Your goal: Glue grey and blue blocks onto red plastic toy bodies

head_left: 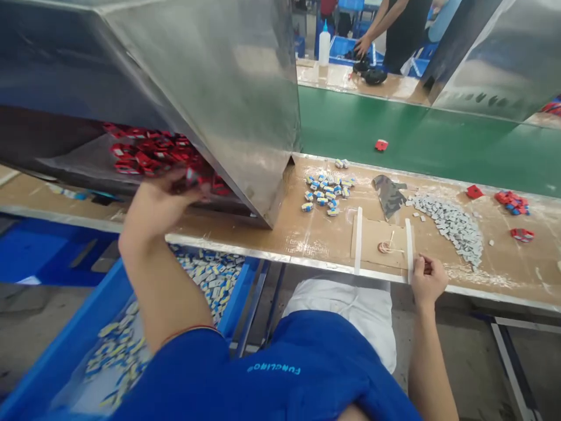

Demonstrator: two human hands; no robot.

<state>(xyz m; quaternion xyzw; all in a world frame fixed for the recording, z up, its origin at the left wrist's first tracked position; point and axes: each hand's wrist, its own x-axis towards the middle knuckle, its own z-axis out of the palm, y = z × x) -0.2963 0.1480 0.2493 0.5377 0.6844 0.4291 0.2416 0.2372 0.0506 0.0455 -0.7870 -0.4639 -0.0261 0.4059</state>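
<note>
My left hand [160,204] reaches under a sloped steel hopper [210,99], its blurred fingers in a heap of small red pieces [151,153]. Whether those fingers grip anything is hard to tell. At the table's front edge, my right hand [427,282] pinches a small dark item [427,266], next to a white strip [409,251] fixed on a cardboard jig [372,242]. Further along the tabletop lie a cluster of blue-and-white pieces [324,193], a curved band of grey pieces [451,225] and a few red pieces [512,202].
A blue crate [87,327] of blue-and-white pieces sits below the table on the left. Behind the table runs a green conveyor belt [372,117] carrying one red piece [381,145]. Beyond it, a co-worker [403,29] stands by a white bottle [324,47].
</note>
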